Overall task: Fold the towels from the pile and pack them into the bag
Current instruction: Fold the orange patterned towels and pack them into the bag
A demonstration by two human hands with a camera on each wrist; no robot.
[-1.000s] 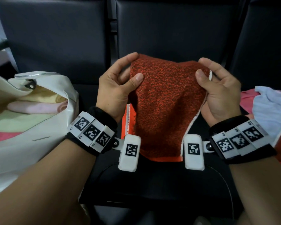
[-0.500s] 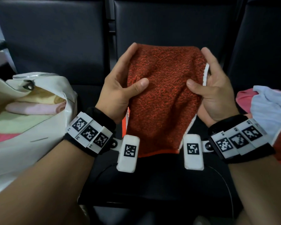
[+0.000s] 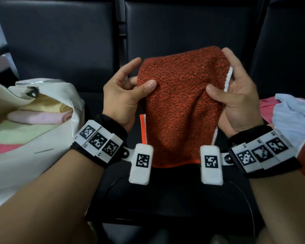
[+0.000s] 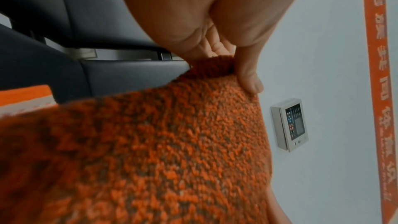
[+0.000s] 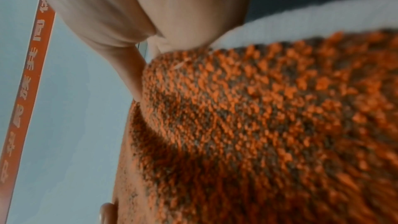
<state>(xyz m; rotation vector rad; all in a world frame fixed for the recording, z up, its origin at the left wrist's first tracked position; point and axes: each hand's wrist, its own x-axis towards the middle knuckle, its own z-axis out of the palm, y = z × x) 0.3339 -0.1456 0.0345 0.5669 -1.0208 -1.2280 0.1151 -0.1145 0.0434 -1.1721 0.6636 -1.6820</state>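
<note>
An orange-red towel (image 3: 180,106) with a white and orange border hangs folded in front of me, above a black seat. My left hand (image 3: 125,95) pinches its left edge, thumb on the front and fingers behind. My right hand (image 3: 231,95) pinches the right edge the same way. The left wrist view has my thumb pressed on the towel (image 4: 150,151); the right wrist view is filled with the same towel (image 5: 258,125). A white bag (image 3: 42,138) lies open at the left with folded yellow, pink and green towels inside. A pile of pink and pale blue towels (image 3: 289,117) lies at the right.
Black padded seats (image 3: 183,199) with upright backs stand in a row ahead of me. A wall panel (image 4: 289,124) and an orange banner (image 4: 379,74) show on a pale wall in the left wrist view.
Both hands have drawn closer together and lowered slightly, so the towel has become narrower, with a vertical crease bulging in its middle. The thumbs have slid further onto the front face.
</note>
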